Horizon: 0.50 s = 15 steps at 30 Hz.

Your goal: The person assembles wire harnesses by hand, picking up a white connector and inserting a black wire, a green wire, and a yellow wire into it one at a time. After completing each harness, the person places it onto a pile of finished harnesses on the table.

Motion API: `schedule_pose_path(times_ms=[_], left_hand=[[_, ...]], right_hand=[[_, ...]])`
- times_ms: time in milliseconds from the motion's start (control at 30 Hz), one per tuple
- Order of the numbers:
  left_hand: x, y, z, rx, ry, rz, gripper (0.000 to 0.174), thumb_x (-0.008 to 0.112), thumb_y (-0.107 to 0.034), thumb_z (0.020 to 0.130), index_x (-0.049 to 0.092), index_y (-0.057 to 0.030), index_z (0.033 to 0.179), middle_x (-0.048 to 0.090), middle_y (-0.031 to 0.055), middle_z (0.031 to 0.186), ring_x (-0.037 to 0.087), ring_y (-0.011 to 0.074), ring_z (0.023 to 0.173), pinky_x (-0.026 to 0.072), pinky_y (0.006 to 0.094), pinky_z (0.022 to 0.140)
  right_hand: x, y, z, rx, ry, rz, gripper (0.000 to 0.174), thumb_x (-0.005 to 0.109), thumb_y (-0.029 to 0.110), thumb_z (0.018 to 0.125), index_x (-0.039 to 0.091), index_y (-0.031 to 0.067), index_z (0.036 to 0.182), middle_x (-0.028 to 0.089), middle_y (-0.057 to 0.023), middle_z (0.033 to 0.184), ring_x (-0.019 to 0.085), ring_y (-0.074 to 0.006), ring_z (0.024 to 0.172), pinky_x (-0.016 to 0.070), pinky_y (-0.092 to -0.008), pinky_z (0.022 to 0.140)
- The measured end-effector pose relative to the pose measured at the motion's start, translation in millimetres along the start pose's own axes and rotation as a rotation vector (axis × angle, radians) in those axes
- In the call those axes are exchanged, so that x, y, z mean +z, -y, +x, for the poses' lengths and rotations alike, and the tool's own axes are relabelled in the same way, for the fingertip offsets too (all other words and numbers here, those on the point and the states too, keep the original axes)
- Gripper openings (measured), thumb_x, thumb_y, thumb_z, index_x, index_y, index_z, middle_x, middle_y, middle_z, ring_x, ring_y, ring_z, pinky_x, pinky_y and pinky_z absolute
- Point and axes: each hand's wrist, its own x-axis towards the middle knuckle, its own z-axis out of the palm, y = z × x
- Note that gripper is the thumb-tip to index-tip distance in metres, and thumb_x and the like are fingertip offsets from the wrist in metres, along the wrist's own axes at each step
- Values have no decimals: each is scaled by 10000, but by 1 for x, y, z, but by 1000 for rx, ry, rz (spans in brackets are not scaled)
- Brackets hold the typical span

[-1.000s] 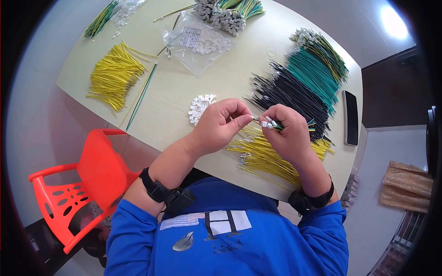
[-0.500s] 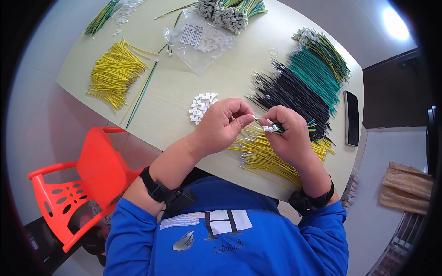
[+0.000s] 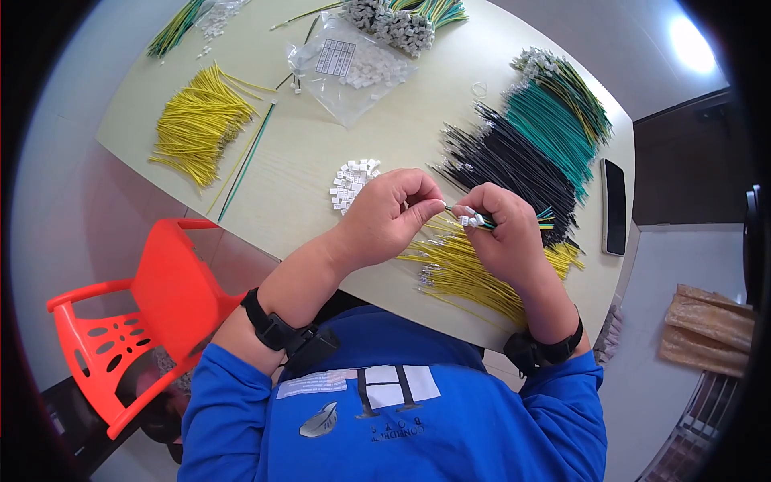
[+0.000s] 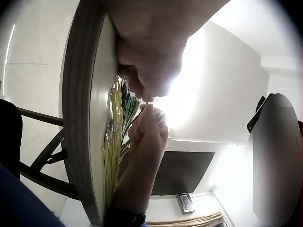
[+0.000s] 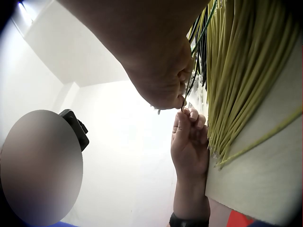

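Over the front of the table my left hand (image 3: 384, 221) pinches a tiny white connector between thumb and forefinger, mostly covered by the fingertips. Facing it, my right hand (image 3: 507, 233) pinches a thin wire that runs to the left fingertips. The same right hand grips a small bunch of green and yellow wires (image 3: 546, 217), whose white connectors (image 3: 470, 219) stick out by the thumb. Seen from the left wrist, the fingertips of both hands almost meet. Beside the left hand lies a pile of white connectors (image 3: 348, 187); yellow wires (image 3: 470, 277) spread below the right hand.
Black wires (image 3: 514, 173), green wires (image 3: 550, 128) and a phone (image 3: 613, 206) lie on the right. Further back are a plastic bag (image 3: 341, 68) of connectors and a wire bundle with connectors (image 3: 393, 28). Another yellow pile (image 3: 201, 128) lies left, near a red chair (image 3: 173, 297).
Both hands keep their grips and stay almost in place. The white connectors at the right thumb have shifted slightly; the head view has moved a little.
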Motion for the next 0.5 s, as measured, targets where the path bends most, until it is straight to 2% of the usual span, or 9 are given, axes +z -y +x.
schedule_pose_path(times_ms=[367,500], left_hand=[[1,-2,0,-12,7,-47,74,605,-88,879,561,-35,852,469,-51,707,376,7,600,321,165,524],[3,-2,0,-20,4,-55,77,601,-93,885,561,-33,856,472,-57,709,379,3,602,322,162,525]], right_hand=[[0,-2,-1,8,3,-24,155,563,-54,669,587,37,792,591,-63,721,564,-201,632,431,-274,573],[0,0,-2,13,-14,-37,109,593,-33,708,584,34,793,587,-63,713,556,-200,622,428,-277,568]])
